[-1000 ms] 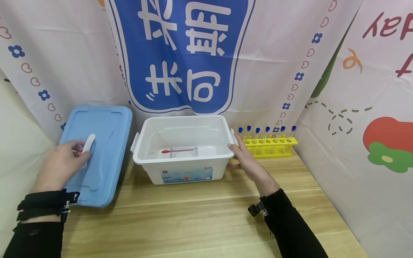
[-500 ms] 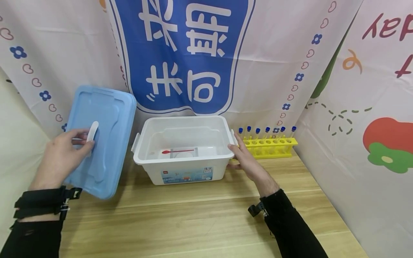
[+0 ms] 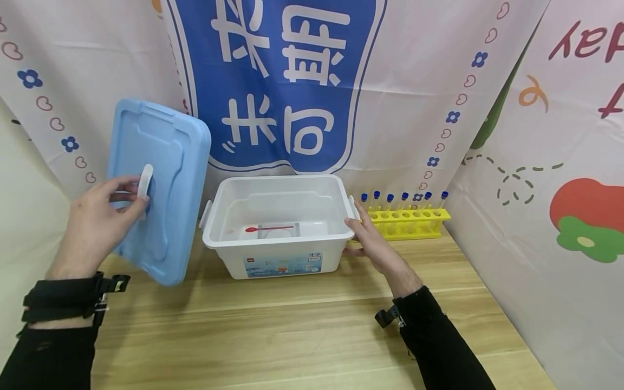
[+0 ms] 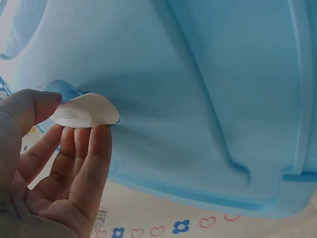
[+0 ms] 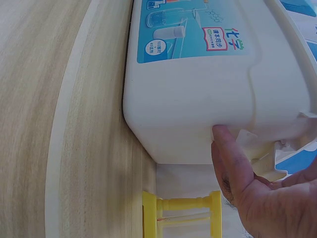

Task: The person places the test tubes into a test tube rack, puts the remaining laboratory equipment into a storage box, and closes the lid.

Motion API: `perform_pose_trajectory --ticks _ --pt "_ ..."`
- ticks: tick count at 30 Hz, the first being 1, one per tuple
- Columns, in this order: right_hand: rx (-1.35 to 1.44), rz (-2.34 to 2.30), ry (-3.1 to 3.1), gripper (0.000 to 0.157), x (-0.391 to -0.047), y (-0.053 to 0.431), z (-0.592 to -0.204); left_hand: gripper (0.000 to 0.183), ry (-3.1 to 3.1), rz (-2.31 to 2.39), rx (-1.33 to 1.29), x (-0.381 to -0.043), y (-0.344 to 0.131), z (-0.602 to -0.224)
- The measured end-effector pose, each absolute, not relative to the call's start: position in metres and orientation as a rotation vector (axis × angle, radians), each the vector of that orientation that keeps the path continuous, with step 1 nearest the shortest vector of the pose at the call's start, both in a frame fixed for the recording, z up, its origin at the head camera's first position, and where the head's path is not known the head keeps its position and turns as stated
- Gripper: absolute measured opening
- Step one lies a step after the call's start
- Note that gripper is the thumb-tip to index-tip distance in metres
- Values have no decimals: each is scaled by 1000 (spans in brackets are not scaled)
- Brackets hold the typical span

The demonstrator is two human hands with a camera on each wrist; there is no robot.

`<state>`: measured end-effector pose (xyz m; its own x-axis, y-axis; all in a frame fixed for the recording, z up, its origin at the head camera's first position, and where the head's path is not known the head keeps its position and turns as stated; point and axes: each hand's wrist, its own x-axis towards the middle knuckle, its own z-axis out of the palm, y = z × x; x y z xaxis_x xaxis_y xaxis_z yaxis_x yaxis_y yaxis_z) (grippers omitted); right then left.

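My left hand (image 3: 95, 222) pinches the white handle (image 3: 145, 180) on the light blue lid (image 3: 168, 216) between thumb and fingertips. The lid hangs tilted, left of the white storage box (image 3: 226, 253); the left wrist view shows the handle (image 4: 86, 110) close up. That box stands uncovered, with a red spoon (image 3: 268, 228) and a small clear container (image 3: 280, 234) on its floor. At its right end my right hand (image 3: 375, 244) holds the side, thumb at the rim and fingers against the wall, beside the white clip (image 5: 270, 166).
A yellow test tube rack (image 3: 409, 222) with several blue-capped tubes stands right of the box. Everything is on a wooden table (image 3: 292, 336). A printed cloth (image 3: 400, 108) hangs behind, and another cloth wall (image 3: 531, 271) closes the right side.
My left hand has lifted the lid up and slightly rightward, and it now stands more upright. The right hand and the box have stayed in place.
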<state>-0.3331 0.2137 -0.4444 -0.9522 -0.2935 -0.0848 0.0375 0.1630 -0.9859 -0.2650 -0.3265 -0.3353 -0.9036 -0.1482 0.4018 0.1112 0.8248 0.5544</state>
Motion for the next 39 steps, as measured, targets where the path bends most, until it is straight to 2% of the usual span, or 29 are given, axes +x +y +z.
perform_pose_trajectory --ticks 22,39 --pt "-263 -1860 2195 82 -332 213 -444 58 -2543 -909 -115 -283 -301 -304" --pt "-272 -1860 2174 81 -333 215 -444 55 -2560 -1063 -391 -309 -292 -288"
